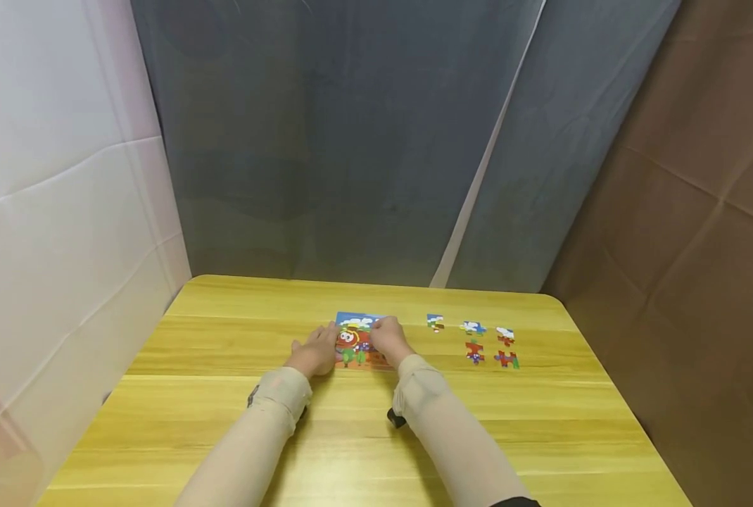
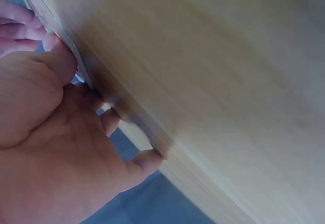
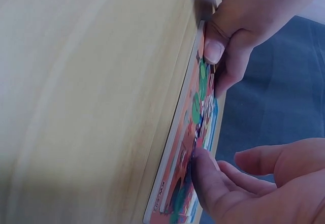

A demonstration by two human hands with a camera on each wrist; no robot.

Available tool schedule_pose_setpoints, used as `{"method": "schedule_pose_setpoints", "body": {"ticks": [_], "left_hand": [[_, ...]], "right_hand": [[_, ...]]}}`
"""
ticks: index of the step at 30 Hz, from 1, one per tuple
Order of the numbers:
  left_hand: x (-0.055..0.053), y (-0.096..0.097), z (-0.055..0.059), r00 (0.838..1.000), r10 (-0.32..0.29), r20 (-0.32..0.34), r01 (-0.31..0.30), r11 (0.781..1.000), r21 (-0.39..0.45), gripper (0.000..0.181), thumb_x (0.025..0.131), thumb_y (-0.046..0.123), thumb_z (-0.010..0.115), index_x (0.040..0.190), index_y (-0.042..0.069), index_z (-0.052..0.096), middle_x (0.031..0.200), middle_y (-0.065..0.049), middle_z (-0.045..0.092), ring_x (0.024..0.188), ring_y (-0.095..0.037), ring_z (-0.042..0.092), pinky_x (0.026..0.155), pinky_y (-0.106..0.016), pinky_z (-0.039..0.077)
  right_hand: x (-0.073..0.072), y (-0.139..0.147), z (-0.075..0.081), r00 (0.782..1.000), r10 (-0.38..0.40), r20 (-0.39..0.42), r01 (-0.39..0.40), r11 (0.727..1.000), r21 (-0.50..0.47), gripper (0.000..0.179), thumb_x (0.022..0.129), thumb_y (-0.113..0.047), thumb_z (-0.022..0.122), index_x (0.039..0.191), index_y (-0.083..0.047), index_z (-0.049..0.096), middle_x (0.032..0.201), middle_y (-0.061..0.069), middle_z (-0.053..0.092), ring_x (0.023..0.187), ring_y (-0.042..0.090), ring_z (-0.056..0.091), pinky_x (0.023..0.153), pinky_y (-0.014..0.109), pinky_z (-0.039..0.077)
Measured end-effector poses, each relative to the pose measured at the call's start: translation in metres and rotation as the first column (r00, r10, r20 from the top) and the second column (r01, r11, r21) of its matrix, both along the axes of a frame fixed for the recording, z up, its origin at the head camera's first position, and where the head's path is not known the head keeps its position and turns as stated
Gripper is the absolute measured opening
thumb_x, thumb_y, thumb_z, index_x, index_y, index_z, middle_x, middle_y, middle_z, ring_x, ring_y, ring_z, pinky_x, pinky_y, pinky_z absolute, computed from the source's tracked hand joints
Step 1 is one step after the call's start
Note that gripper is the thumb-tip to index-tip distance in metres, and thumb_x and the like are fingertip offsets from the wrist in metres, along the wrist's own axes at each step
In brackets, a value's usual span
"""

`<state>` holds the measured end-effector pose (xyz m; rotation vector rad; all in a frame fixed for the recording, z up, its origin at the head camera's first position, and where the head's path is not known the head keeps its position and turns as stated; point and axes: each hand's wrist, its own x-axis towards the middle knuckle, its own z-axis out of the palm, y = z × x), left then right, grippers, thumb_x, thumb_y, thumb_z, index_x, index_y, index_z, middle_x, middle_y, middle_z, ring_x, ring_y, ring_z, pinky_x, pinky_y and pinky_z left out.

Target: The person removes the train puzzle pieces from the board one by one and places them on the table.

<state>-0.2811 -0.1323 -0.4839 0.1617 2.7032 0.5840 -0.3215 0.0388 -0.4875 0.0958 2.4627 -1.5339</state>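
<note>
A jigsaw board [image 1: 351,358] with a cartoon picture of a red character, green trees and blue sky lies flat on the table. My left hand [image 1: 316,350] rests at its left edge, fingers stretched out; in the right wrist view its thumb [image 3: 214,51] presses on the board's corner. Over the board's right part is my right hand [image 1: 389,338], covering some of the picture. Seen from the right wrist, one fingertip [image 3: 199,158] touches the picture surface, and another finger stands apart above it. No loose piece shows between these fingers.
Several loose jigsaw pieces lie right of the board: a corner-like piece [image 1: 435,322], a blue-and-white piece [image 1: 473,328], a white-and-red piece [image 1: 506,336], a red piece [image 1: 474,351] and a red-green piece [image 1: 507,360]. The wooden table [image 1: 224,422] ends at a grey curtain [image 1: 351,141].
</note>
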Motion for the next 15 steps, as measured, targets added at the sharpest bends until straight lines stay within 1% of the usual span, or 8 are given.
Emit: {"method": "schedule_pose_setpoints", "body": {"ticks": [1, 3, 5, 6, 9, 12, 14, 15], "left_hand": [[0.0, 0.0, -0.0002, 1.0, -0.001, 0.002, 0.001, 1.0, 0.001, 0.068, 0.108, 0.026, 0.049, 0.164, 0.011, 0.014, 0.171, -0.012, 0.005, 0.156, -0.035, 0.006, 0.115, -0.074, 0.004], [0.0, -0.0001, -0.0008, 1.0, 0.0, 0.005, 0.0, 1.0, 0.003, 0.068, 0.107, 0.026, 0.048, 0.164, 0.011, 0.014, 0.171, -0.012, 0.005, 0.156, -0.034, 0.006, 0.115, -0.074, 0.003], [-0.0001, -0.0004, -0.0018, 1.0, 0.004, 0.006, -0.004, 1.0, 0.007, 0.068, 0.107, 0.027, 0.049, 0.164, 0.011, 0.014, 0.171, -0.012, 0.005, 0.156, -0.034, 0.006, 0.115, -0.074, 0.003], [-0.0002, -0.0004, -0.0022, 1.0, 0.005, 0.007, -0.005, 1.0, 0.006, 0.068, 0.107, 0.027, 0.048, 0.164, 0.011, 0.014, 0.171, -0.011, 0.005, 0.156, -0.034, 0.006, 0.115, -0.074, 0.003], [-0.0006, -0.0003, -0.0025, 1.0, 0.007, 0.008, -0.007, 1.0, 0.009, 0.068, 0.107, 0.027, 0.048, 0.164, 0.011, 0.014, 0.171, -0.012, 0.005, 0.156, -0.035, 0.006, 0.115, -0.074, 0.002], [-0.0008, -0.0001, -0.0022, 1.0, 0.007, 0.01, -0.007, 1.0, 0.009, 0.067, 0.108, 0.027, 0.048, 0.164, 0.011, 0.014, 0.171, -0.012, 0.005, 0.156, -0.035, 0.006, 0.115, -0.074, 0.002], [-0.0007, -0.0003, -0.0024, 1.0, 0.009, 0.01, -0.009, 1.0, 0.008, 0.068, 0.108, 0.027, 0.048, 0.164, 0.011, 0.014, 0.171, -0.012, 0.005, 0.156, -0.035, 0.006, 0.115, -0.074, 0.002], [-0.0006, -0.0004, -0.0025, 1.0, 0.009, 0.009, -0.009, 1.0, 0.007, 0.068, 0.108, 0.027, 0.048, 0.164, 0.011, 0.014, 0.171, -0.011, 0.005, 0.156, -0.035, 0.006, 0.115, -0.074, 0.002]], "right_hand": [[0.0007, -0.0007, -0.0001, 1.0, -0.011, -0.003, 0.011, 1.0, -0.005, 0.018, 0.091, 0.01, 0.048, 0.079, 0.005, 0.059, 0.128, 0.022, 0.06, 0.067, 0.015, 0.049, 0.058, 0.027, 0.047], [0.002, -0.0023, -0.0001, 0.999, -0.033, -0.004, 0.033, 0.999, -0.022, 0.02, 0.092, 0.01, 0.05, 0.102, 0.011, 0.067, 0.131, 0.025, 0.06, 0.083, 0.021, 0.059, 0.072, 0.032, 0.055], [0.0027, -0.0037, -0.0003, 0.999, -0.049, -0.01, 0.049, 0.998, -0.03, 0.034, 0.092, 0.01, 0.053, 0.125, 0.012, 0.063, 0.133, 0.025, 0.059, 0.097, 0.027, 0.064, 0.083, 0.036, 0.058], [0.0027, -0.0042, -0.0003, 0.999, -0.052, -0.005, 0.052, 0.998, -0.036, 0.036, 0.092, 0.01, 0.054, 0.128, 0.013, 0.061, 0.133, 0.026, 0.059, 0.099, 0.029, 0.065, 0.085, 0.038, 0.058], [0.0024, -0.005, -0.0004, 0.998, -0.058, 0.0, 0.058, 0.998, -0.04, 0.038, 0.092, 0.01, 0.054, 0.129, 0.012, 0.06, 0.131, 0.026, 0.06, 0.094, 0.028, 0.065, 0.083, 0.037, 0.058], [0.0022, -0.0052, 0.0001, 0.998, -0.063, 0.004, 0.064, 0.997, -0.043, 0.036, 0.091, 0.01, 0.054, 0.126, 0.012, 0.062, 0.128, 0.023, 0.061, 0.086, 0.022, 0.061, 0.079, 0.036, 0.058], [0.0017, -0.0053, 0.0009, 0.998, -0.058, 0.017, 0.059, 0.997, -0.051, 0.025, 0.092, 0.01, 0.052, 0.113, 0.013, 0.063, 0.126, 0.022, 0.061, 0.078, 0.02, 0.057, 0.075, 0.035, 0.056], [0.0018, -0.0054, 0.0013, 0.998, -0.061, 0.019, 0.062, 0.996, -0.058, 0.024, 0.091, 0.01, 0.051, 0.111, 0.014, 0.064, 0.126, 0.022, 0.061, 0.076, 0.018, 0.055, 0.075, 0.035, 0.056]]}}
